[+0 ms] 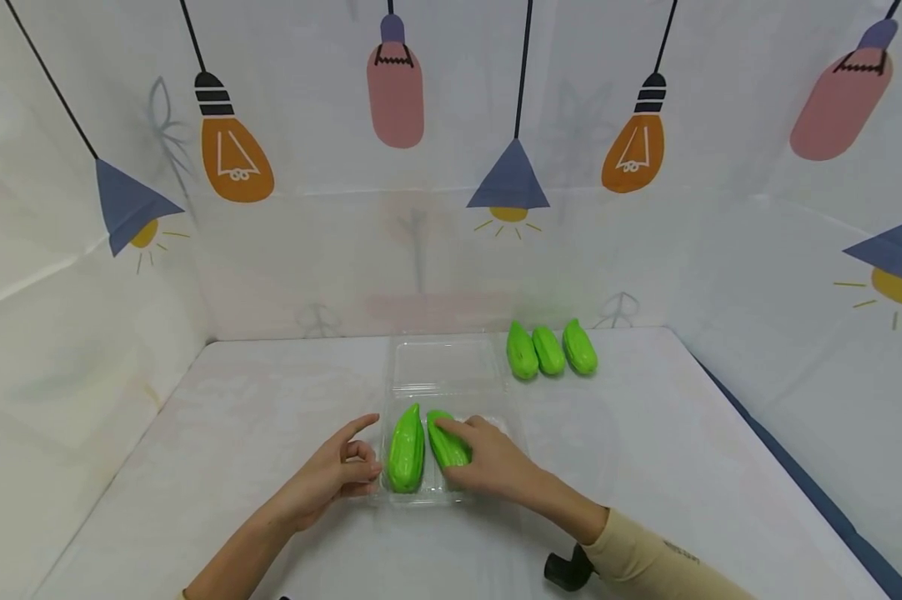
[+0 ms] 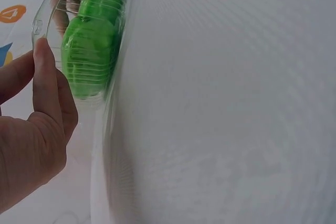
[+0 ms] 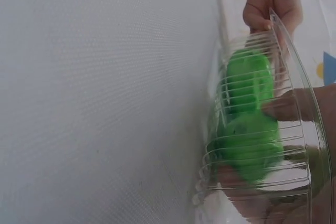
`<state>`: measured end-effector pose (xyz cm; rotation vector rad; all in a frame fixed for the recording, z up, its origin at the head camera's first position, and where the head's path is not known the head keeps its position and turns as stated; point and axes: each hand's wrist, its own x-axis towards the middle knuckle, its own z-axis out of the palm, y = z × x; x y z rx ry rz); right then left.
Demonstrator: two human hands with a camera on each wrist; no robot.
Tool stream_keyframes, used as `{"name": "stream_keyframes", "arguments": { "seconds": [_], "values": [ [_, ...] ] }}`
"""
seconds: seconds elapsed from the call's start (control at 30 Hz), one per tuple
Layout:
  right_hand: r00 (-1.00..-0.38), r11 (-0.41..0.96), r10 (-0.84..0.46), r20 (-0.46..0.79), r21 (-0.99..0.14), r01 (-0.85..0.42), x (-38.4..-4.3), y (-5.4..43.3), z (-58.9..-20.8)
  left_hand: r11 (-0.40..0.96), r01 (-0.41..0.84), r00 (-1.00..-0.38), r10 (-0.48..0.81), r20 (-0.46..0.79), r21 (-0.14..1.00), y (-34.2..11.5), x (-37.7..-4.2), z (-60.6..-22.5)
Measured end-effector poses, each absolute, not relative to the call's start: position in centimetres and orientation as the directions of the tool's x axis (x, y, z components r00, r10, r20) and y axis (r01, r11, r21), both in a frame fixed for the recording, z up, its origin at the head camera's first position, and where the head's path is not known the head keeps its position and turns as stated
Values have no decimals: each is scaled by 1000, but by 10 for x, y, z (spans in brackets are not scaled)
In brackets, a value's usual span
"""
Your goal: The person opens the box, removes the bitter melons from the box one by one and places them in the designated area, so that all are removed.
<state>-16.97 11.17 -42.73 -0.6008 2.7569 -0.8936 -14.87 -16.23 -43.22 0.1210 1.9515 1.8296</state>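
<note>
A clear plastic container (image 1: pixel 447 367) lies unfolded on the white table, its lid toward the back. In its near half, a glossy green gourd (image 1: pixel 406 450) lies on the left. Beside it is a second green gourd (image 1: pixel 445 442), which my right hand (image 1: pixel 496 460) grips between thumb and fingers from the right. My left hand (image 1: pixel 334 473) pinches the container's left rim, thumb on the near side in the left wrist view, with the index finger stretched out. Through the ribbed wall (image 3: pixel 247 87), the right wrist view shows both gourds and the right fingers.
Three more green gourds, a left one (image 1: pixel 522 351), a middle one (image 1: pixel 548 350) and a right one (image 1: pixel 580 347), lie at the table's back, right of the lid. A black object (image 1: pixel 567 571) is by the right sleeve. Lamp-printed white sheets (image 1: pixel 451 250) surround the table.
</note>
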Motion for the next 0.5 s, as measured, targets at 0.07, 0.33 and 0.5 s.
{"name": "stream_keyframes", "arguments": {
  "seconds": [0.07,0.33,0.5],
  "values": [
    [-902,732,-430,-38,-598,-325,-170,113,-427,110,-243,-889,372,-266,964,-162,-149,-432],
    [-901,722,-433,-20,-606,-334,-170,116,-424,110,-247,-891,365,-270,963,-163,-149,-432],
    [-902,718,-432,-12,-610,-336,-169,118,-422,118,-254,-890,360,-280,960,-162,-149,-432]
  ]
}}
